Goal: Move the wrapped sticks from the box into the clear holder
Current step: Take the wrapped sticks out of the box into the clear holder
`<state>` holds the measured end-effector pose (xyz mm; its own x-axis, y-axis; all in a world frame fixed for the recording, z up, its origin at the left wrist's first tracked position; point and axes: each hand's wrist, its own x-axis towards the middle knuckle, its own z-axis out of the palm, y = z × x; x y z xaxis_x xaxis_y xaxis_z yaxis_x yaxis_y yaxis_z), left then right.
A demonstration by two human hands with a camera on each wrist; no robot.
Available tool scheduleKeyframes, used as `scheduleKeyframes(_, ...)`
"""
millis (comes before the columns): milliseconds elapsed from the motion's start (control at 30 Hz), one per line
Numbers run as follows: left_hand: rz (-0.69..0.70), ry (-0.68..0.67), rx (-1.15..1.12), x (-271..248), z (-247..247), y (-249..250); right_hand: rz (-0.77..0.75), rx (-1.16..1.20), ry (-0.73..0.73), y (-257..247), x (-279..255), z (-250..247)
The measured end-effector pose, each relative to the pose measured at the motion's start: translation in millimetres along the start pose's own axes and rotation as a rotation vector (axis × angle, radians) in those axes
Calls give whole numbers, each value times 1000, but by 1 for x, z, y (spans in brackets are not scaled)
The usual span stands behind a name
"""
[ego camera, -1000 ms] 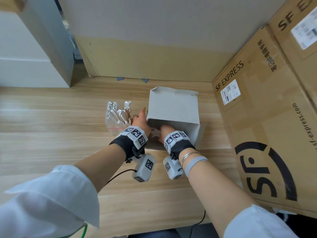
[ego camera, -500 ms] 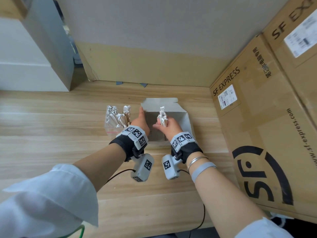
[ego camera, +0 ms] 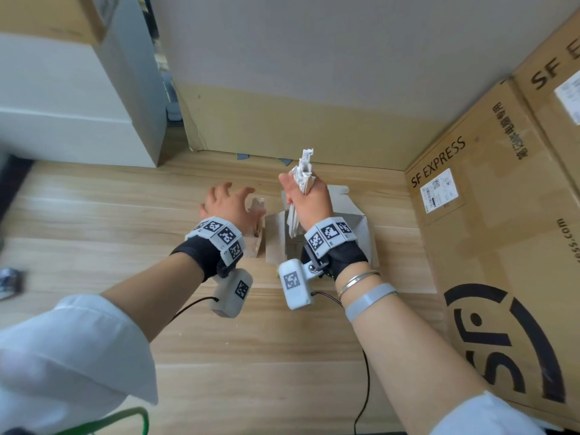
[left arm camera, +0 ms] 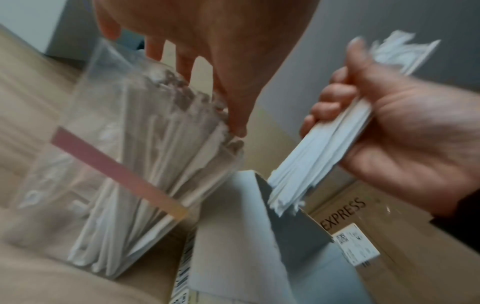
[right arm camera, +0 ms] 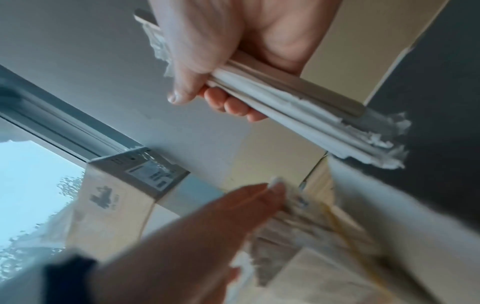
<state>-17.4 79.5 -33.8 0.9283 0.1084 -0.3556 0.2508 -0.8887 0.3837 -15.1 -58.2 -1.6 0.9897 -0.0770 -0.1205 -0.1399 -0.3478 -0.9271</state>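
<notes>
My right hand (ego camera: 306,196) grips a bundle of white paper-wrapped sticks (ego camera: 303,171) and holds it upright in the air above the small grey box (ego camera: 354,221), which stands open on the table. In the right wrist view the bundle (right arm camera: 298,111) lies across my curled fingers (right arm camera: 233,107). Just left of the box stands the clear holder (left arm camera: 109,164), holding several wrapped sticks. My left hand (ego camera: 229,191) hovers over the holder (ego camera: 255,215) with its fingers spread. One fingertip (left arm camera: 237,127) is at the holder's top by the stick ends.
Large SF Express cardboard boxes (ego camera: 502,215) wall off the right side. A cardboard sheet (ego camera: 282,127) leans along the back, and a white cabinet (ego camera: 62,120) stands at the far left. The wooden table (ego camera: 110,221) stretches to the left and front.
My right hand has pulled the bundle of sticks up out of the box and raised it. My left hand has left the box edge and spread over the clear holder.
</notes>
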Motion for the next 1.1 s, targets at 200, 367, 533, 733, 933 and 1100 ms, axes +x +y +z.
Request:
scheduleKeyframes(200,12,-36,-299,10,-4,-17,-74,169,-21,-26,1,27)
scheduleKeyframes(367,9,-33,-334,12,-6,-21,-22,138,-102,-22,-2,52)
scheduleKeyframes(533,-6,-27,-345,15,-7,-27,111,47,-91,-2,-4,56)
scheduleKeyframes(733,21,-60,-347,17,-6,-28,77,-142,-117,-5,-3,50)
scheduleKeyframes(933,5,-79,-416,22,-6,-32,-93,-495,-186,11,-7,53)
scheduleKeyframes(1100,-4,-43,-450,22,-5,-36,-21,-562,-218,15,-7,51)
